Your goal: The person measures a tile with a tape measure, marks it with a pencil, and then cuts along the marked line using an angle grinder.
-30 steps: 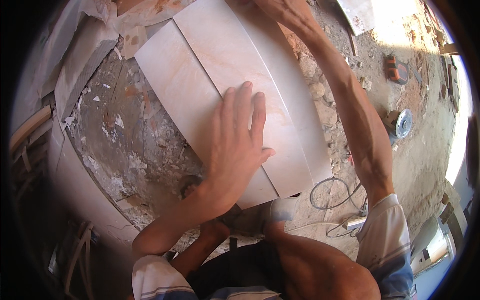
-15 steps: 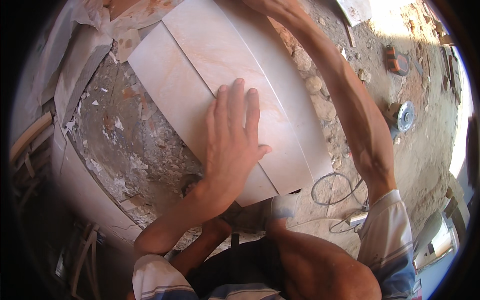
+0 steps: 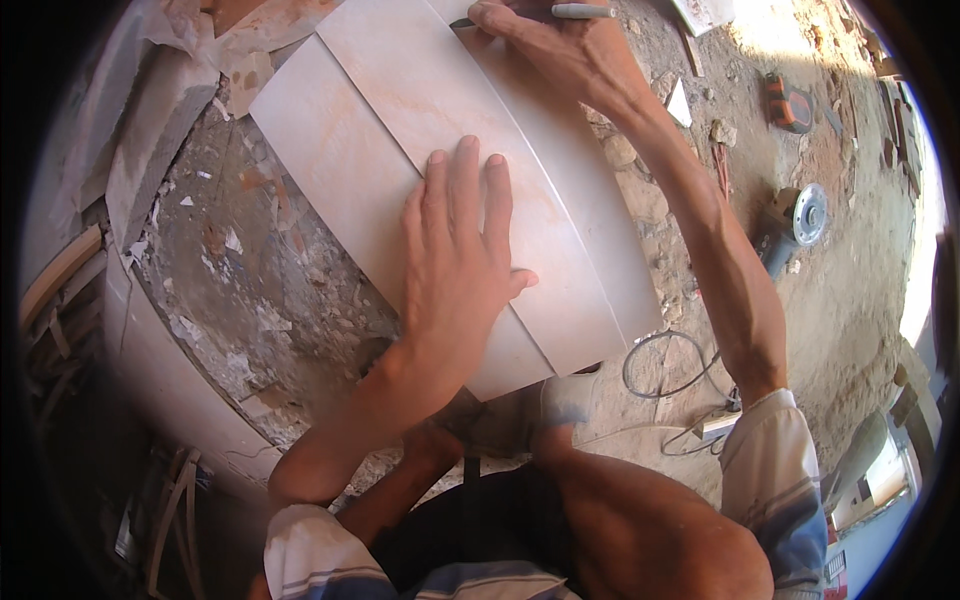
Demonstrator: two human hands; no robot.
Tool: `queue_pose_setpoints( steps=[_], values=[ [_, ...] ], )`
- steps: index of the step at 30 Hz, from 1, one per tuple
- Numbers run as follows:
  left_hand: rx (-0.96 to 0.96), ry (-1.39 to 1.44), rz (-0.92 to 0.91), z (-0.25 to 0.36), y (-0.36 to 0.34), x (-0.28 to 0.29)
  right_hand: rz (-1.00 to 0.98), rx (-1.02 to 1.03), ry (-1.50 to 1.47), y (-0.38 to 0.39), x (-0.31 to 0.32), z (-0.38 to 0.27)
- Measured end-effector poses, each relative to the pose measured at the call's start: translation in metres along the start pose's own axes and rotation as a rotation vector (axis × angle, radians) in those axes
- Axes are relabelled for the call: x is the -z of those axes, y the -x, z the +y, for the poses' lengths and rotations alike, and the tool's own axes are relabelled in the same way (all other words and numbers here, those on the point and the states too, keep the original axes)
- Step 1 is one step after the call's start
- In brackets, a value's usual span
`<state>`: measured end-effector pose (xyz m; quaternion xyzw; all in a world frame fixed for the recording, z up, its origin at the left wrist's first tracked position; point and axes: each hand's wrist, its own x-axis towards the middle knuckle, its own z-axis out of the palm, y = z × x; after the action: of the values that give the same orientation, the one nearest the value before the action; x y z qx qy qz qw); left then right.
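Pale, pink-veined tiles (image 3: pixel 350 130) lie overlapping in long panels in front of me. My left hand (image 3: pixel 450 260) rests flat on them, fingers spread across the seam between two panels. At their upper right edge, my right hand (image 3: pixel 560 50) is closed with a slim grey-white marker (image 3: pixel 588 11) in it, its fingertips beside a small dark object that I cannot make out.
An angle grinder (image 3: pixel 795 225) and an orange-black tool (image 3: pixel 788 103) lie on the dusty, rubble-strewn floor to the right, with a looped cable (image 3: pixel 655 394) lower down. Broken sheet material (image 3: pixel 150 160) and wooden strips (image 3: pixel 60 270) line the left side.
My right hand has come further into view at the top, now showing the marker. My left hand and the tiles appear slightly higher in the picture, the hand still flat on them.
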<state>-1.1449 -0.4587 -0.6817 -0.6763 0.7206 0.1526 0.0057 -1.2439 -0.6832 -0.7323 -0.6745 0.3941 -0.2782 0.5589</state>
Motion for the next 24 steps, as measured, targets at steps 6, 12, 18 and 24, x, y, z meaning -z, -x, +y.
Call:
queue_pose_setpoints(
  steps=[6,12,18,24],
  values=[
    [-0.013,0.024,0.070,-0.004,0.005,-0.012,-0.027,-0.104,-0.026,0.065,0.010,0.004],
    [-0.055,-0.007,0.098,-0.006,0.007,-0.010,-0.064,-0.186,-0.049,0.128,0.021,-0.009],
    [-0.102,-0.009,0.137,-0.005,0.007,-0.012,-0.038,-0.196,0.135,0.181,0.027,-0.010],
    [-0.090,-0.054,0.102,-0.009,0.009,-0.012,-0.030,-0.242,0.233,0.237,0.036,-0.007]
  ],
)
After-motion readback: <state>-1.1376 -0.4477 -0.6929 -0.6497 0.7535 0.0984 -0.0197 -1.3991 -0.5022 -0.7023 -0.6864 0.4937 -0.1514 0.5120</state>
